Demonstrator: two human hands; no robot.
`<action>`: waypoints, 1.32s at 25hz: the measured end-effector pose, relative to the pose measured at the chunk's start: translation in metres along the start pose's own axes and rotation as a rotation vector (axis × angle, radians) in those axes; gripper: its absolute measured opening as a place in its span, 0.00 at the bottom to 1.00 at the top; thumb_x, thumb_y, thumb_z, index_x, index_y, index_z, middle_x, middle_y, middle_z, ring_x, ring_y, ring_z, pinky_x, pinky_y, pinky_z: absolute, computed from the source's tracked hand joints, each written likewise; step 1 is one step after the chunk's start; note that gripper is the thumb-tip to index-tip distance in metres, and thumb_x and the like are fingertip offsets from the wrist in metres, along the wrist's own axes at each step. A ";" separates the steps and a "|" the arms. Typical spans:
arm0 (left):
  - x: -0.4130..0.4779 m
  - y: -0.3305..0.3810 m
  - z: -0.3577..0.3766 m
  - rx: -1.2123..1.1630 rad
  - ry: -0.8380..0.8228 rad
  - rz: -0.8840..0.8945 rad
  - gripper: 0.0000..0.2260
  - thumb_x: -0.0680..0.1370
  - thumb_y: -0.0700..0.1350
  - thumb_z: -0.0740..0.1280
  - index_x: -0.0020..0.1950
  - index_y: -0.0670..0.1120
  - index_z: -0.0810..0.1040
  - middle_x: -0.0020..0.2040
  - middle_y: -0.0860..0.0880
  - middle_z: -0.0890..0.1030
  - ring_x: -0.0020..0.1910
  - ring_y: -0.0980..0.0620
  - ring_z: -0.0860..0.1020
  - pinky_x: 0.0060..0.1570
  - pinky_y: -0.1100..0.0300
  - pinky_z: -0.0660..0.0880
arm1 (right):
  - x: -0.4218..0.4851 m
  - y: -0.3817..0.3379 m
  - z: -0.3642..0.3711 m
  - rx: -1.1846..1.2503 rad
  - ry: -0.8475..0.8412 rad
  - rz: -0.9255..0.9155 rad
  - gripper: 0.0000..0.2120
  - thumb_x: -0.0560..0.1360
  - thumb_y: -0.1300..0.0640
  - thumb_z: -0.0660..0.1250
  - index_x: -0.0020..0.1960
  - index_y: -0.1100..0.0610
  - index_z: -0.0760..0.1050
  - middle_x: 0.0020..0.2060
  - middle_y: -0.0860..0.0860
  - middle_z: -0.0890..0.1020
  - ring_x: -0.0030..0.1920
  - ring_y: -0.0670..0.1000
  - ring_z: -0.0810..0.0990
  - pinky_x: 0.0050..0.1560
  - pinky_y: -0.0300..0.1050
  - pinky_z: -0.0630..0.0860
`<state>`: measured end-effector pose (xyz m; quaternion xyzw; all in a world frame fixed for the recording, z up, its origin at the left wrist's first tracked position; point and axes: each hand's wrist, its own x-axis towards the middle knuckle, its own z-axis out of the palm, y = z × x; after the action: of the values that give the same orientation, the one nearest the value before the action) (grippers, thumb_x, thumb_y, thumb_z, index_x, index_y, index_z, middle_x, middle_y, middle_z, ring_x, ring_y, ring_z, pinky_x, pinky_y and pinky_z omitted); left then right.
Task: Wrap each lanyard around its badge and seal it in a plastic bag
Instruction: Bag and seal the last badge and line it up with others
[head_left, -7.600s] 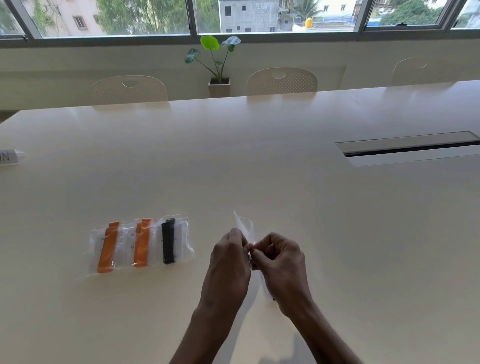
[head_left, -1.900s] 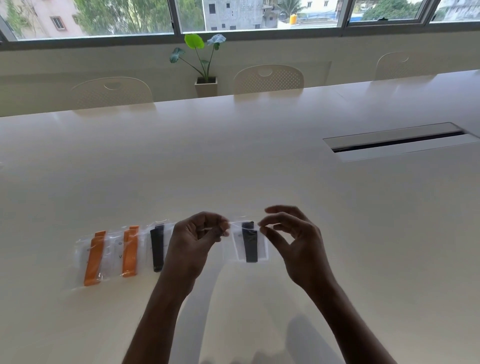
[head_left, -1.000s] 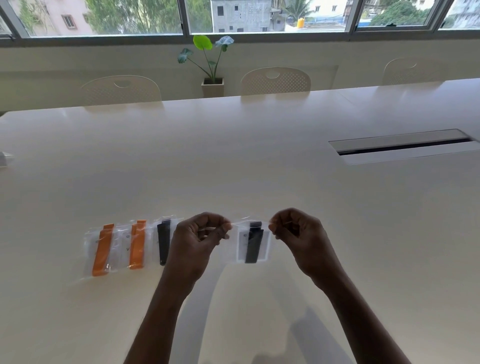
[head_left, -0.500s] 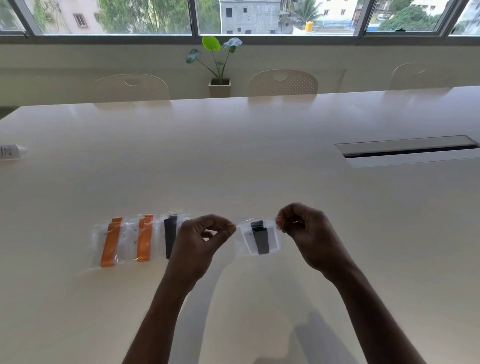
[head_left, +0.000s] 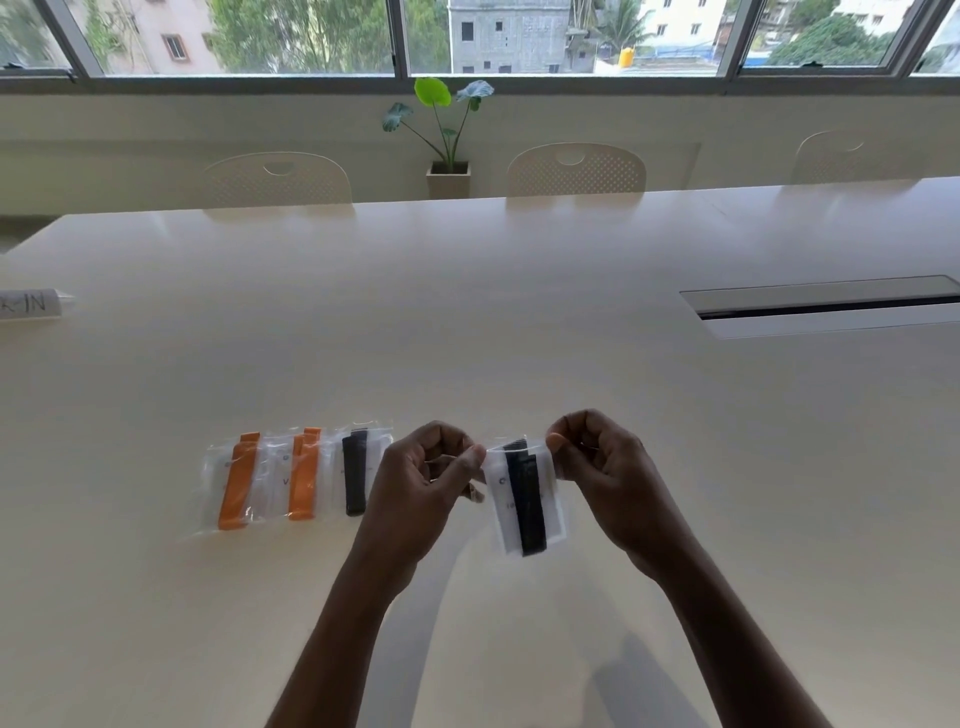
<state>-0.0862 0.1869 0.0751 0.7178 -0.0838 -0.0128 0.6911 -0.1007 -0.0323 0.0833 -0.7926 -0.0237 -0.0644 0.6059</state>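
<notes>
A clear plastic bag (head_left: 524, 499) hangs above the table with a white badge wrapped in a black lanyard inside it. My left hand (head_left: 421, 483) pinches the bag's top left corner and my right hand (head_left: 602, 467) pinches its top right corner. To the left, three bagged badges lie side by side on the table: two with orange lanyards (head_left: 240, 486) (head_left: 305, 475) and one with a black lanyard (head_left: 355, 473). My left hand partly covers the right edge of that row.
The large pale table (head_left: 467, 322) has a cable slot (head_left: 826, 304) at the right. A white labelled object (head_left: 31, 304) lies at the left edge. Chairs (head_left: 278, 179) and a potted plant (head_left: 448, 135) stand beyond the far edge.
Earlier both hands worked close together at the bag's mouth. Since then they have moved apart to the bag's top corners and the bag hangs flat between them, tilted slightly.
</notes>
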 end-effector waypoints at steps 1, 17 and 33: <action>-0.001 0.000 -0.001 -0.002 0.003 -0.006 0.06 0.82 0.41 0.72 0.46 0.50 0.82 0.43 0.46 0.86 0.43 0.49 0.86 0.41 0.59 0.83 | -0.001 0.001 0.001 0.004 -0.013 0.008 0.07 0.83 0.59 0.68 0.47 0.52 0.80 0.40 0.49 0.86 0.43 0.48 0.85 0.48 0.44 0.84; -0.010 -0.030 -0.035 -0.057 0.070 -0.156 0.03 0.75 0.48 0.76 0.47 0.51 0.86 0.45 0.45 0.88 0.44 0.47 0.87 0.42 0.57 0.84 | 0.010 0.022 0.038 0.281 -0.026 0.302 0.06 0.80 0.61 0.72 0.45 0.62 0.83 0.39 0.57 0.86 0.42 0.54 0.85 0.54 0.53 0.86; 0.061 -0.035 -0.108 0.557 0.246 -0.113 0.01 0.78 0.46 0.76 0.47 0.51 0.87 0.39 0.56 0.86 0.39 0.58 0.84 0.43 0.64 0.80 | 0.097 0.044 0.128 0.237 -0.051 0.404 0.06 0.79 0.64 0.73 0.44 0.64 0.81 0.38 0.61 0.84 0.36 0.57 0.86 0.42 0.53 0.87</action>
<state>-0.0080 0.2864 0.0511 0.8792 0.0404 0.0593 0.4709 0.0097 0.0751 0.0207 -0.7060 0.1125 0.0815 0.6944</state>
